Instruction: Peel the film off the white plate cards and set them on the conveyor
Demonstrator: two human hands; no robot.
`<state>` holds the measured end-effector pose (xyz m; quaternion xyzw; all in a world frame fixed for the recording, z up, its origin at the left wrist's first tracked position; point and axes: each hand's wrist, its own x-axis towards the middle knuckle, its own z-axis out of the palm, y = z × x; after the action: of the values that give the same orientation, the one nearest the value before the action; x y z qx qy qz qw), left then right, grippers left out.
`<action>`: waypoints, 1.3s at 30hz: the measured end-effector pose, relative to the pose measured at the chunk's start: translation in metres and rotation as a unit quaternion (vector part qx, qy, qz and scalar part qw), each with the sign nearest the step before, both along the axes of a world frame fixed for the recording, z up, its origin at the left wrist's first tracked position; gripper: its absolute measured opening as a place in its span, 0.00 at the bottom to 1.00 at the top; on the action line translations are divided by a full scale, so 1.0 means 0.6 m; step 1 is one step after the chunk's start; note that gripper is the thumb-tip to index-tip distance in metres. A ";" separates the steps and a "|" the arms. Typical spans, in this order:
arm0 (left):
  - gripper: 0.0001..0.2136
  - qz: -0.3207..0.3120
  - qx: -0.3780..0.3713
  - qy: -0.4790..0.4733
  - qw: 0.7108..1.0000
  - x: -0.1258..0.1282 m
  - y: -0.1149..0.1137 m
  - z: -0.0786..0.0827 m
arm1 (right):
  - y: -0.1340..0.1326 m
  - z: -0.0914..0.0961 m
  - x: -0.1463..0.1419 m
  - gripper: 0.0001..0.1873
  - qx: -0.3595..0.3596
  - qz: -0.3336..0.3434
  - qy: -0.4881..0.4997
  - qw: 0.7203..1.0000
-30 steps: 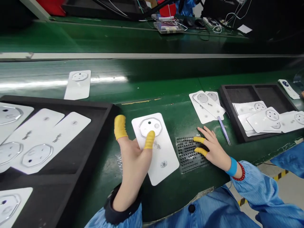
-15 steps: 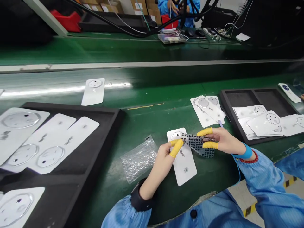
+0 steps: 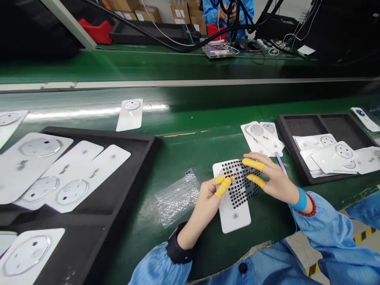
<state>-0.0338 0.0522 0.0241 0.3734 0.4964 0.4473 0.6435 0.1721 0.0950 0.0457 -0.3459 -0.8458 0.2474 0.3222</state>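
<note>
Black-dotted clear sheet (image 3: pixel 241 185) across a white card (image 3: pixel 235 218), and both hands are on it!

Left hand (image 3: pixel 204 202) has 2 yellow-cotted fingers (image 3: pixel 222 187) pressed close together at the sheet's edge, perhaps pinning it to the card (a true pinch? can't tell, the thumb side is hidden). Right hand (image 3: pixel 276 178) is spread, 2 cotted fingers (image 3: pixel 255 181) lying well apart on the sheet, apparently steadying it. Those fingers and the dots hide the card's round window, so whether the sheet is stuck down can't be made out. Crinkled bubble wrap (image 3: pixel 177 198) lies just beside the left hand, and a slim pale-blue tool (image 3: pixel 280 163) sits by the right.
</note>
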 end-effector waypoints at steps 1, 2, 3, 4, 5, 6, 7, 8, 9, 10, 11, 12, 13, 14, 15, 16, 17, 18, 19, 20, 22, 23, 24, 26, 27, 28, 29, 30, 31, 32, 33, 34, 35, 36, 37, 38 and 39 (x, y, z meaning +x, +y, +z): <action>0.19 -0.002 -0.004 -0.010 1.000 0.001 -0.001 -0.001 | -0.005 -0.001 -0.004 0.17 0.034 -0.021 -0.004 0.999; 0.19 -0.006 -0.007 -0.018 1.000 0.002 -0.003 -0.001 | -0.009 -0.002 -0.008 0.14 0.062 -0.031 -0.006 0.998; 0.19 -0.009 -0.010 -0.025 1.000 0.003 -0.004 -0.002 | -0.013 -0.004 -0.012 0.12 0.080 -0.030 -0.004 0.996; 0.19 -0.013 -0.013 -0.030 0.999 0.003 -0.005 -0.001 | -0.017 -0.006 -0.017 0.10 0.087 -0.018 0.000 0.996; 0.18 -0.016 -0.014 -0.034 0.999 0.003 -0.007 -0.001 | -0.020 -0.009 -0.021 0.10 0.083 -0.002 0.007 0.997; 0.17 -0.018 -0.013 -0.037 0.999 0.004 -0.008 0.000 | -0.022 -0.013 -0.025 0.10 0.071 0.008 0.015 0.997; 0.16 -0.018 -0.013 -0.040 0.999 0.004 -0.008 0.000 | -0.024 -0.017 -0.029 0.11 0.057 0.012 0.022 0.998; 0.16 -0.018 -0.013 -0.042 0.999 0.004 -0.009 0.001 | -0.025 -0.021 -0.032 0.11 0.045 0.010 0.027 0.999; 0.15 -0.015 -0.014 -0.045 0.999 0.004 -0.010 0.000 | -0.027 -0.025 -0.035 0.11 0.035 0.006 0.027 0.999; 0.15 -0.012 -0.016 -0.047 0.999 0.004 -0.011 -0.001 | -0.029 -0.028 -0.038 0.11 0.033 0.002 0.023 0.999; 0.15 -0.006 -0.018 -0.048 0.999 0.005 -0.012 -0.003 | -0.031 -0.030 -0.039 0.11 0.040 0.001 0.015 0.999; 0.16 0.000 -0.023 -0.048 0.999 0.006 -0.012 -0.005 | -0.033 -0.031 -0.041 0.11 0.054 0.003 0.004 0.999; 0.17 0.006 -0.028 -0.045 0.999 0.007 -0.013 -0.008 | -0.034 -0.033 -0.043 0.11 0.071 0.009 -0.010 0.997; 0.18 0.012 -0.035 -0.041 0.998 0.010 -0.014 -0.012 | -0.035 -0.034 -0.044 0.11 0.087 0.017 -0.027 0.996; 0.18 0.017 -0.042 -0.035 0.998 0.012 -0.014 -0.015 | -0.035 -0.037 -0.045 0.11 0.103 0.026 -0.045 0.993; 0.19 0.021 -0.048 -0.027 0.998 0.014 -0.014 -0.018 | -0.034 -0.040 -0.046 0.11 0.116 0.035 -0.062 0.991; 0.19 0.023 -0.054 -0.015 0.998 0.014 -0.012 -0.020 | -0.032 -0.045 -0.046 0.11 0.124 0.043 -0.076 0.988; 0.20 0.024 -0.057 0.001 0.998 0.013 -0.009 -0.021 | -0.029 -0.051 -0.045 0.10 0.126 0.053 -0.086 0.987; 0.20 0.025 -0.057 0.021 0.998 0.010 -0.005 -0.022 | -0.025 -0.057 -0.044 0.10 0.121 0.065 -0.092 0.986; 0.18 0.029 -0.055 0.045 0.997 0.004 -0.001 -0.021 | -0.021 -0.064 -0.041 0.10 0.111 0.077 -0.097 0.986; 0.13 0.055 -0.042 0.106 0.992 -0.018 0.009 -0.015 | -0.013 -0.077 -0.034 0.09 0.076 0.100 -0.105 0.987; 0.10 0.078 -0.034 0.138 0.987 -0.031 0.013 -0.011 | -0.009 -0.081 -0.030 0.09 0.050 0.106 -0.108 0.987; 0.08 0.105 -0.022 0.170 0.980 -0.044 0.015 -0.005 | -0.005 -0.083 -0.025 0.08 0.019 0.107 -0.104 0.989; 0.14 0.157 0.015 0.213 0.964 -0.065 0.011 0.006 | 0.000 -0.078 -0.019 0.07 -0.055 0.094 -0.063 0.992; 0.18 0.171 0.038 0.221 0.960 -0.070 0.007 0.010 | 0.001 -0.072 -0.018 0.06 -0.097 0.079 -0.026 0.992; 0.22 0.172 0.060 0.220 0.958 -0.071 0.001 0.014 | 0.001 -0.063 -0.018 0.05 -0.135 0.058 0.019 0.989; 0.24 0.163 0.078 0.214 0.960 -0.067 -0.007 0.016 | 0.000 -0.051 -0.020 0.04 -0.162 0.032 0.068 0.984; 0.25 0.143 0.088 0.206 0.964 -0.060 -0.014 0.017 | -0.003 -0.039 -0.024 0.03 -0.176 0.005 0.115 0.978; 0.26 0.119 0.090 0.200 0.968 -0.051 -0.021 0.017 | -0.006 -0.026 -0.030 0.02 -0.174 -0.022 0.155 0.972; 0.27 0.093 0.091 0.199 0.971 -0.041 -0.028 0.016 | -0.011 -0.013 -0.038 0.02 -0.159 -0.044 0.185 0.969; 0.27 0.067 0.095 0.205 0.972 -0.031 -0.034 0.016 | -0.016 -0.003 -0.047 0.03 -0.133 -0.059 0.204 0.968; 0.25 0.043 0.103 0.216 0.970 -0.022 -0.040 0.015 | -0.021 0.005 -0.056 0.04 -0.103 -0.065 0.213 0.969; 0.22 0.023 0.117 0.231 0.966 -0.015 -0.044 0.015 | -0.026 0.011 -0.064 0.04 -0.075 -0.062 0.214 0.972; 0.18 0.006 0.135 0.247 0.960 -0.009 -0.048 0.015 | -0.029 0.014 -0.072 0.05 -0.053 -0.055 0.210 0.975; 0.14 -0.004 0.154 0.263 0.952 -0.005 -0.050 0.015 | -0.033 0.015 -0.077 0.06 -0.036 -0.046 0.206 0.977; 0.10 -0.010 0.171 0.278 0.945 -0.003 -0.053 0.015 | -0.035 0.015 -0.081 0.06 -0.025 -0.038 0.203 0.978; 0.07 -0.010 0.184 0.292 0.938 -0.002 -0.055 0.016 | -0.036 0.013 -0.082 0.07 -0.020 -0.033 0.198 0.979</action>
<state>-0.0350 0.0195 0.0336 0.6047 0.5673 0.3959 0.3947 0.1227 0.0734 0.0534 -0.3237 -0.7482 0.3169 0.4847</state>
